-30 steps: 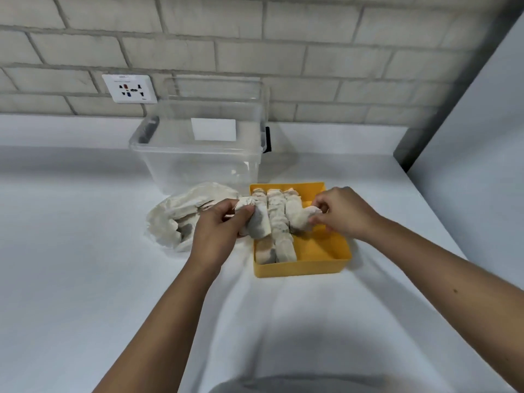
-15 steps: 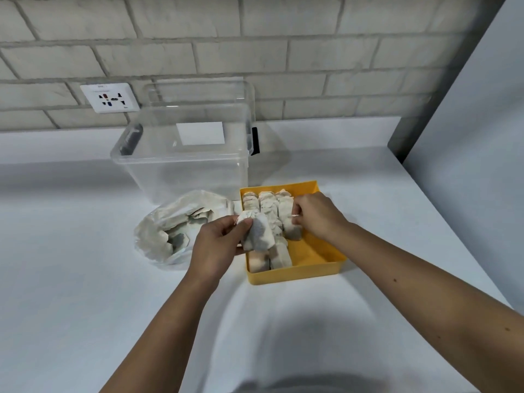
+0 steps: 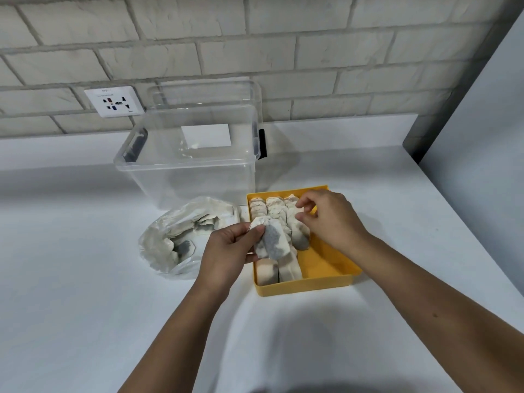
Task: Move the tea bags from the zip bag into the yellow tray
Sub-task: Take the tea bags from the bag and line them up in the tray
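Note:
A yellow tray [image 3: 323, 283] sits on the white counter with three rows of tea bags [image 3: 276, 207] laid in its left part. My left hand [image 3: 226, 252] pinches a small stack of tea bags [image 3: 272, 241] over the tray's left edge. My right hand [image 3: 330, 218] hovers above the right-hand row with loosely curled fingers, and nothing shows between them. The clear zip bag [image 3: 175, 236] lies open just left of the tray, with several tea bags inside.
A clear plastic storage bin [image 3: 187, 168] stands behind the zip bag and tray, its lid leaning on the brick wall. A wall socket [image 3: 114, 102] is at the back left. A grey panel [image 3: 479, 123] bounds the counter on the right.
My right hand has lifted off the right-hand row of tea bags and loosened its fingers. My left hand has kept its stack of tea bags by the tray's left edge.

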The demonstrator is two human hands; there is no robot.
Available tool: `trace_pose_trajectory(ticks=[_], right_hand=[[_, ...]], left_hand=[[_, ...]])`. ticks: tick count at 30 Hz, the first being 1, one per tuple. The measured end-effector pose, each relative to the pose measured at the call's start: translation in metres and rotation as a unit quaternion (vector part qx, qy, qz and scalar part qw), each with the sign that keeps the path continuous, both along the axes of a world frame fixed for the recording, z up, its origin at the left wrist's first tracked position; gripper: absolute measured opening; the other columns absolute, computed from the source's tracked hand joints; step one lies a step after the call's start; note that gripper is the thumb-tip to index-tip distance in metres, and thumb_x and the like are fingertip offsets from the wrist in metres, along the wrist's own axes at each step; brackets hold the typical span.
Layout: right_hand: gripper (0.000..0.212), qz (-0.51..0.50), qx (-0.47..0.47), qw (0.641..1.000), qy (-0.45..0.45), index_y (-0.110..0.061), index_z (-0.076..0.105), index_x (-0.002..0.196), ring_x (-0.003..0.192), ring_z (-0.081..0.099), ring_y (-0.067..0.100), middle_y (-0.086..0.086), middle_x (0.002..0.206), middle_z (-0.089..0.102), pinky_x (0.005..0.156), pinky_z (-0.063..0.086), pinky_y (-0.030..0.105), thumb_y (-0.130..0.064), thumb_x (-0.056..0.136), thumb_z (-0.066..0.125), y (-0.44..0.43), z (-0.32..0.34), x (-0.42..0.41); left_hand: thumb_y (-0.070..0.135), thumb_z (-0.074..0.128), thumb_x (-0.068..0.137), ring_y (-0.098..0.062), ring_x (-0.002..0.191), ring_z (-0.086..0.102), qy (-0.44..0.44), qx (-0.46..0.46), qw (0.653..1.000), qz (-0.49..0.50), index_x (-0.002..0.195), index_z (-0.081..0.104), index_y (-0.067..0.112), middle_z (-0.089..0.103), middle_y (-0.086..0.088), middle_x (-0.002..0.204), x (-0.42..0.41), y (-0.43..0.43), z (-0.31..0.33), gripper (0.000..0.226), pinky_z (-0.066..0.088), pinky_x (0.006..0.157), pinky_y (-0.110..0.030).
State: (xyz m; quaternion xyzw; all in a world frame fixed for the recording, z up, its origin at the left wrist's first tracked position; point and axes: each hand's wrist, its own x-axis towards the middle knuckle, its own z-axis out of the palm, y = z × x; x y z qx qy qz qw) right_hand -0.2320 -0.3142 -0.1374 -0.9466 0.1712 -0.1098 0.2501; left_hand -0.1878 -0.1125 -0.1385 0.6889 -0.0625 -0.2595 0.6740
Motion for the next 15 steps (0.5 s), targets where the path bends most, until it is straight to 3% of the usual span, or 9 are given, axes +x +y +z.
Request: trace_pose_trajectory(ticks=[2,5,9,13,15], right_hand=[[0.009,0.003,0.084,0.995,-0.044,-0.023,0.074,0.093,0.064,0.055,-0.004,-0.019,0.08,0.065,0.064,0.04,0.009,-0.029,0.089,0.068,0.013,0.013,-0.011],[0.011,0.01,0.18,0.983,-0.047,-0.025,0.075,0.085,0.059,0.059,-0.003,-0.02,0.067,0.065,0.061,0.047,0.014,-0.035,0.083,0.074,0.03,0.019,-0.021],[0.011,-0.018,0.181,0.981,-0.063,-0.02,0.072,0.077,0.055,0.06,0.0,-0.017,0.056,0.061,0.06,0.052,0.02,-0.029,0.079,0.079,0.034,0.013,-0.027],[0.011,-0.038,0.174,0.983,-0.047,-0.02,0.069,0.078,0.051,0.061,0.005,-0.013,0.059,0.062,0.061,0.053,0.023,-0.028,0.082,0.076,0.023,0.015,-0.034],[0.011,-0.041,0.133,0.99,-0.026,-0.021,0.066,0.08,0.061,0.063,0.009,-0.012,0.066,0.063,0.065,0.053,0.026,-0.028,0.086,0.072,0.013,0.014,-0.037]], left_hand=[[0.016,0.065,0.094,-0.017,0.08,0.075,0.003,-0.003,1.0,0.0,0.095,0.077,0.013,0.079,-0.007,0.089,0.0,-0.002,0.0,0.012,0.06,0.068,-0.025],[0.016,0.066,0.093,-0.013,0.074,0.074,0.003,-0.002,1.0,-0.002,0.093,0.077,0.012,0.078,-0.006,0.085,-0.002,-0.007,0.0,0.012,0.06,0.067,-0.024],[0.016,0.066,0.094,-0.002,0.058,0.067,-0.001,-0.004,1.0,-0.008,0.093,0.077,0.01,0.074,0.005,0.068,-0.006,-0.013,0.0,0.013,0.056,0.058,-0.017],[0.016,0.066,0.094,-0.005,0.063,0.07,0.004,-0.001,1.0,-0.005,0.097,0.077,0.01,0.076,0.002,0.074,-0.005,-0.011,-0.003,0.013,0.057,0.06,-0.019],[0.015,0.066,0.093,-0.008,0.068,0.072,0.008,-0.001,1.0,0.0,0.098,0.076,0.01,0.078,-0.001,0.079,-0.002,-0.009,-0.003,0.012,0.056,0.058,-0.019]])
